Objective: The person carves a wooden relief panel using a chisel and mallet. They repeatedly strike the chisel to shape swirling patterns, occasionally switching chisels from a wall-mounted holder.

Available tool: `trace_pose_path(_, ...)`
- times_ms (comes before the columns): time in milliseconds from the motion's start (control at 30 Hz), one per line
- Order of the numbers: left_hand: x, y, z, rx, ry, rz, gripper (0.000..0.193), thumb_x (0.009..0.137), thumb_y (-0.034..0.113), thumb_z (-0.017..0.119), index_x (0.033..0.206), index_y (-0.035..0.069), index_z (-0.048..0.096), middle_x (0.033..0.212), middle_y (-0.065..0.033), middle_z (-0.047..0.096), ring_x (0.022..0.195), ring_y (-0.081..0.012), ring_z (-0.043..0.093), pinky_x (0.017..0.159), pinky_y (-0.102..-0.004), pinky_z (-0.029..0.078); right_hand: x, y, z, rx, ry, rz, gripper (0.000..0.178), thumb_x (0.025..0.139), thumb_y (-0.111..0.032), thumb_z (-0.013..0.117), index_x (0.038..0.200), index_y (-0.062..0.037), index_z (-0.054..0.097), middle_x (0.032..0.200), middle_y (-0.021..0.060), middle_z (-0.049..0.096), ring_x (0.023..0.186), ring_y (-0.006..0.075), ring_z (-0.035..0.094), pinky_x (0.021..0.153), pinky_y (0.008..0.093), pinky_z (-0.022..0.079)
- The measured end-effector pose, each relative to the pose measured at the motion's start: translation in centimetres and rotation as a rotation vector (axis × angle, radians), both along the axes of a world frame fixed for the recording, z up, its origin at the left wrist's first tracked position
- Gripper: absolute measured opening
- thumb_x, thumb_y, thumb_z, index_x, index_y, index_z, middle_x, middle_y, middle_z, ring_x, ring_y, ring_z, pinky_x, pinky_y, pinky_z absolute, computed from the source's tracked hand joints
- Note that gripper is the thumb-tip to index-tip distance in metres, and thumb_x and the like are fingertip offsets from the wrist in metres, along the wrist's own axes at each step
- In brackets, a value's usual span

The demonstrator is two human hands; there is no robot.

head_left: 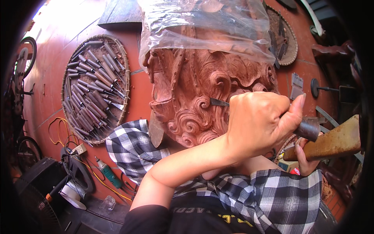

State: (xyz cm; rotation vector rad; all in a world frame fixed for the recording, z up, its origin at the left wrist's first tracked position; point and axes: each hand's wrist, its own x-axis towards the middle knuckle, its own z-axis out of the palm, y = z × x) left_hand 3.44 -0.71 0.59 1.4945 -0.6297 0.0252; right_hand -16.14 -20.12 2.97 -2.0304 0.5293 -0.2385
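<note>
A reddish-brown wood carving (183, 85) with curling scrolls lies in front of me. My left hand (263, 121) is wrapped round a carving chisel, its thumb sticking up. The chisel's narrow blade (219, 102) points left, its tip at a scroll near the middle of the carving. Its dark handle end (309, 130) sticks out on the right of the fist. Closed on a flat, club-like wooden mallet (331, 140), my right hand (306, 158) is partly hidden behind it. The mallet is just beside the handle end; I cannot tell whether they touch.
Clear plastic sheeting (206, 27) covers the carving's far part. On the left, a round woven tray (126, 74) holds many chisels. Another tray (294, 50) lies at the far right. A green power tool (109, 174), cables and a power strip (79, 149) lie at the lower left.
</note>
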Motion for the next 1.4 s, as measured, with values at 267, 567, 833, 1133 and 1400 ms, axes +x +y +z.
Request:
trace_pose_path(267,-0.2,-0.3,-0.1,0.083,-0.086,0.112,0.046,0.09,0.037,0.074,0.059,0.006,0.06,0.052,-0.0078,0.049,0.044,-0.0231,0.047,0.044,-0.0355,0.037,-2.3,-2.8,-2.3,-0.652,0.178,0.223,0.051,0.078,-0.003,0.078,0.124,-0.0035,0.055,0.115,0.0087,0.06,0.112,0.0212,0.058,0.104,0.0376,0.042)
trace_pose_path(567,-3.2,0.3,-0.2,0.012,-0.303,0.009,0.039,0.081,0.035,0.077,0.06,0.012,0.054,0.054,-0.0013,0.046,0.045,-0.0187,0.047,0.044,-0.0329,0.035,0.0,0.3,-0.8,0.041,0.083,0.016,0.038,0.079,0.006,0.073,0.107,-0.0047,0.05,0.084,0.0029,0.047,0.069,0.0105,0.047,0.064,0.0264,0.042)
trace_pose_path(833,-1.3,1.4,0.0,-0.03,-0.14,-0.07,0.034,0.086,0.017,0.07,0.056,0.009,0.055,0.051,-0.006,0.045,0.042,-0.0252,0.045,0.043,-0.0366,0.033,0.2,0.3,-0.3,-0.089,0.088,0.174,0.042,0.076,0.007,0.076,0.108,-0.0065,0.053,0.082,0.0029,0.052,0.07,0.0112,0.051,0.067,0.0255,0.043)
trace_pose_path(1133,-0.2,0.2,-0.6,0.021,-0.06,-0.028,0.039,0.095,0.021,0.067,0.06,0.004,0.06,0.05,-0.009,0.048,0.041,-0.0245,0.047,0.043,-0.0355,0.036,0.5,1.2,-0.5,-0.447,0.065,0.164,0.03,0.078,0.006,0.073,0.102,-0.0029,0.057,0.094,0.0066,0.055,0.072,0.0156,0.055,0.069,0.029,0.047)
trace_pose_path(1400,-1.3,0.7,-0.7,0.11,-0.293,0.053,0.044,0.085,0.043,0.077,0.061,0.01,0.06,0.055,-0.0036,0.052,0.045,-0.0195,0.05,0.044,-0.0317,0.036,1.5,2.1,0.0,0.029,0.148,-0.006,0.034,0.083,-0.006,0.077,0.111,-0.0008,0.058,0.096,0.0078,0.058,0.087,0.0189,0.059,0.081,0.0357,0.05)
